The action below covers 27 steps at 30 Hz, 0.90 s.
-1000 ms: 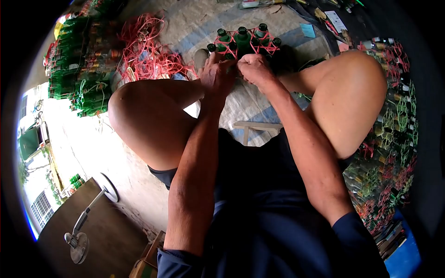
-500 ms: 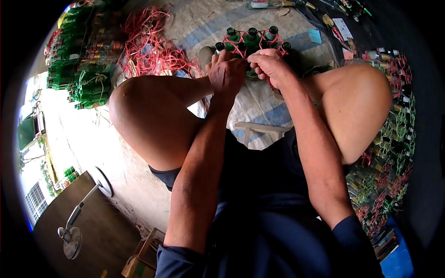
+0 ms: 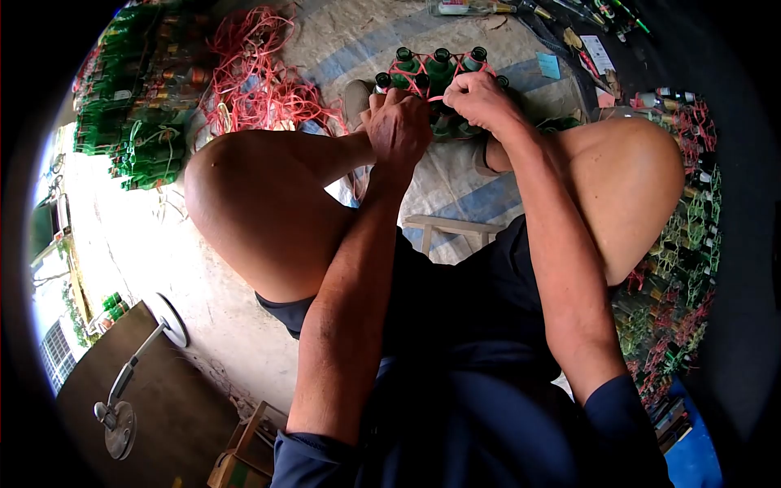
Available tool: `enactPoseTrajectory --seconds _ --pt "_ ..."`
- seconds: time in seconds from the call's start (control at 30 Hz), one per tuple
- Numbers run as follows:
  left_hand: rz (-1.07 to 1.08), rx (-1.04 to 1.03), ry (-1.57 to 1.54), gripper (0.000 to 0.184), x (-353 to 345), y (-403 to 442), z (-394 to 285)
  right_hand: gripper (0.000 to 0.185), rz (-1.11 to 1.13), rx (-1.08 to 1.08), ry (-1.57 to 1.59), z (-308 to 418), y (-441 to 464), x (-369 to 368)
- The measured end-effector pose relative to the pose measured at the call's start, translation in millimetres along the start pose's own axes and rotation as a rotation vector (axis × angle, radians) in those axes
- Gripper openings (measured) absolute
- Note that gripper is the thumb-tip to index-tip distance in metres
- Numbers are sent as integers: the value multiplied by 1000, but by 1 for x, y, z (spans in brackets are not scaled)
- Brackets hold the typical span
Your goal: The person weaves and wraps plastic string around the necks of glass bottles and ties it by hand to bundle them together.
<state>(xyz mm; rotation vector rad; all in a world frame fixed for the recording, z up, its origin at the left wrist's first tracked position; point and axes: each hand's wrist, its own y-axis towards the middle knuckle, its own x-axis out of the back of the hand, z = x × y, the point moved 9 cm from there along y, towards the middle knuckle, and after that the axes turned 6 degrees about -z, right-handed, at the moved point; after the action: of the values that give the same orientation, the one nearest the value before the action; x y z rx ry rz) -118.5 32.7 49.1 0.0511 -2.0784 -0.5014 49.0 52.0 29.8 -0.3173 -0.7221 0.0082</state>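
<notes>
Several green glass bottles (image 3: 442, 75) stand upright in a cluster on the floor sheet between my feet, with red plastic string (image 3: 437, 98) laced around their necks. My right hand (image 3: 482, 101) pinches this string at the near side of the cluster. A short stretch of it runs across toward my left hand (image 3: 396, 128), which is closed with curled fingers at the cluster's near left. Its fingertips point away from me, so part of its hold is hidden, but the string leads into it. Both hands cover some of the nearer bottles.
A tangled heap of red string (image 3: 264, 77) lies at the upper left. Stacked green bottles (image 3: 130, 89) stand beyond it, and more string-tied bottles (image 3: 679, 236) line the right side. A small wooden stool (image 3: 447, 224) is between my legs. A pedestal fan (image 3: 122, 427) lies lower left.
My right hand has shifted slightly right, away from my left hand, and a stretch of red string now shows between them. My left hand stays almost in place.
</notes>
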Motion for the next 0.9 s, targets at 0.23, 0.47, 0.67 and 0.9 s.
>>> enactPoseTrajectory --seconds 0.23,0.47,0.67,0.9 --pt "4 23 21 17 -16 0 8 16 -156 90 -281 18 14 0" --pt "36 35 -107 16 -18 3 13 13 -137 68 -284 14 19 -11" --pt "66 89 -244 19 -37 4 32 10 -147 41 -332 14 23 -12" --pt "111 30 -159 16 -44 8 36 12 -170 73 -329 19 25 -19"
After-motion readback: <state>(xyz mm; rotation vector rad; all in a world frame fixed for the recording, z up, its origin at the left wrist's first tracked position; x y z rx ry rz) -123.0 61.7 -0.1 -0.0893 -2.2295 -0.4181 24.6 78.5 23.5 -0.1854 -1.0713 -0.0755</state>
